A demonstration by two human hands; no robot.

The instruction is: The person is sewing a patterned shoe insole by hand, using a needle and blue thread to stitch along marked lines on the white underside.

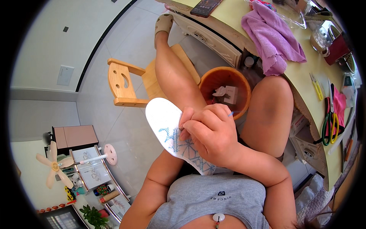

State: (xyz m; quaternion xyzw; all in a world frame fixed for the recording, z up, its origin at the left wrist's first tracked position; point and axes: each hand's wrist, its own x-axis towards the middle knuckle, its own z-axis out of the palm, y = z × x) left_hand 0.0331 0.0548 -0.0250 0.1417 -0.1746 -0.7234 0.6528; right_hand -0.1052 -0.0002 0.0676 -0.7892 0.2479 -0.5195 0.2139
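A white shoe insole [164,121] with blue cross-stitch embroidery is held up over my lap. My left hand [187,116] grips its edge from behind; only the fingertips show. My right hand [213,133] lies over the insole's front with fingers closed, pinching a thin needle with blue thread [230,113] that sticks out past the knuckles. Both hands touch each other above my knees.
An orange waste bin [225,82] with scraps stands between my legs. A small wooden chair [126,82] carries my left leg. The yellow table [305,87] on the right holds a purple towel [272,36], scissors [329,118], a phone [205,7].
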